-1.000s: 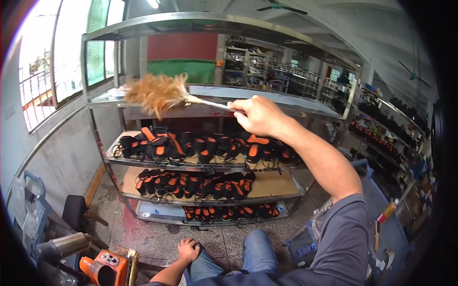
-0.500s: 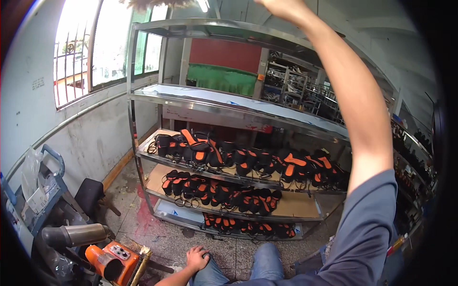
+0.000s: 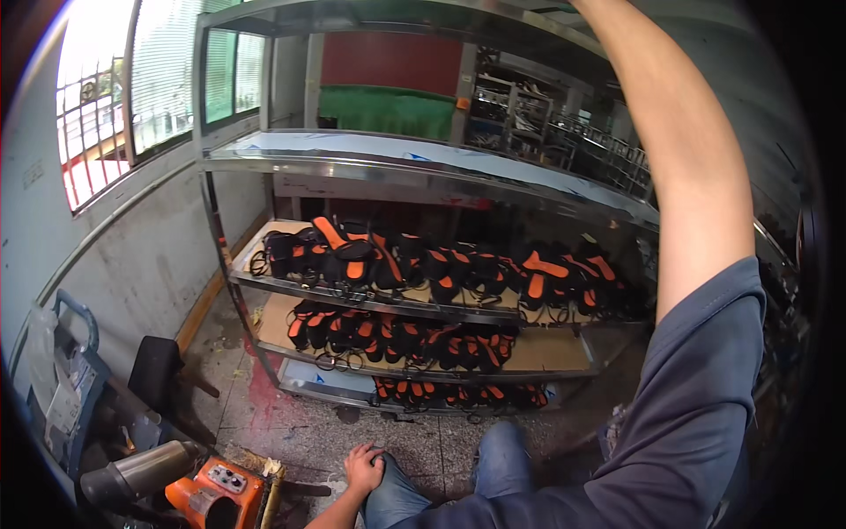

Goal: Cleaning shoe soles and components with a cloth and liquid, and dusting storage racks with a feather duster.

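Observation:
My left hand (image 3: 363,467) rests on my left knee with its fingers laid over the denim, holding nothing. My bare right forearm (image 3: 687,150) rises past the rack's right side and leaves through the top edge, so the right hand is out of sight. Facing me is a steel shelf rack (image 3: 352,169). Black-and-orange strappy shoes (image 3: 354,269) crowd one of its wooden shelves, with a second row of shoes (image 3: 363,331) below and a third row of shoes (image 3: 467,392) on the lowest shelf. Neither hand is near the shoes.
An orange machine (image 3: 220,494) with a metal cylinder (image 3: 145,472) stands at my lower left. Beyond it are a dark padded seat (image 3: 154,366) and a blue-framed trolley (image 3: 79,313). A barred window (image 3: 92,123) opens in the left wall. More racks (image 3: 520,110) stand farther back.
The view has tilted and shifted, moving the rack up and left. My right hand, partly visible at the top before, has left the picture. The left hand stays on the knee.

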Demonstrator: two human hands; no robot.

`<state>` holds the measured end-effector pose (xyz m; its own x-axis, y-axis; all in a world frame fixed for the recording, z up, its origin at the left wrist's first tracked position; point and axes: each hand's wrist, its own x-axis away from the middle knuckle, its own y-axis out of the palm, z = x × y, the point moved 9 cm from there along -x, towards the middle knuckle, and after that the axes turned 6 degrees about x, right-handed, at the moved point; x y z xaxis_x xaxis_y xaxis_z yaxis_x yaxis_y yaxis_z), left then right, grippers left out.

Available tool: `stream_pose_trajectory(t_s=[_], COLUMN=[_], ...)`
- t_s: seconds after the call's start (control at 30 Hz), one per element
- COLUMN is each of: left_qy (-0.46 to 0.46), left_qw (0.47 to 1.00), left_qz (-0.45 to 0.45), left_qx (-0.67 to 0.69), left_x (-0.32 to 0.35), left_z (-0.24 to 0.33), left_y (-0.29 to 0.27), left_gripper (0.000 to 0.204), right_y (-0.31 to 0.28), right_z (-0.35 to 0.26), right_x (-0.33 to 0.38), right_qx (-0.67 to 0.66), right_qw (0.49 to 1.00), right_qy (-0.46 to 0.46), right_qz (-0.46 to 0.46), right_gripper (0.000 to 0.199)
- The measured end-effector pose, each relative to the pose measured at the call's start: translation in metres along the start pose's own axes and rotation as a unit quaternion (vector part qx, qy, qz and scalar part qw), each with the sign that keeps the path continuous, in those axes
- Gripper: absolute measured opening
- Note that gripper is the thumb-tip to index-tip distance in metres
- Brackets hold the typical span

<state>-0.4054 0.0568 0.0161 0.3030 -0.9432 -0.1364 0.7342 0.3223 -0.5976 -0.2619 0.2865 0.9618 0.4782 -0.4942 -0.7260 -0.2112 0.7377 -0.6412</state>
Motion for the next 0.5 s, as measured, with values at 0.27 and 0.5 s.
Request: stream_pose_trajectory(t_s=[0.27,0.5], left_qy=[0.008,0.015], left_qw=[1.0,1.0], left_qz=[-0.008,-0.022], left_qx=[0.002,-0.013], left_x=[-0.003,-0.007], left_z=[0.022,0.05], left_y=[0.024,0.062], left_gripper=[0.029,0.027], right_y=[-0.031,-0.149], right_z=[0.403,0.528], right_x=[0.153,0.27], right_qx=[0.171,0.417], right_qw=[0.981,0.901], right_qy=[-0.027,0.102], right_qz=[-0.084,-0.062], right_gripper=[0.041,0.024])
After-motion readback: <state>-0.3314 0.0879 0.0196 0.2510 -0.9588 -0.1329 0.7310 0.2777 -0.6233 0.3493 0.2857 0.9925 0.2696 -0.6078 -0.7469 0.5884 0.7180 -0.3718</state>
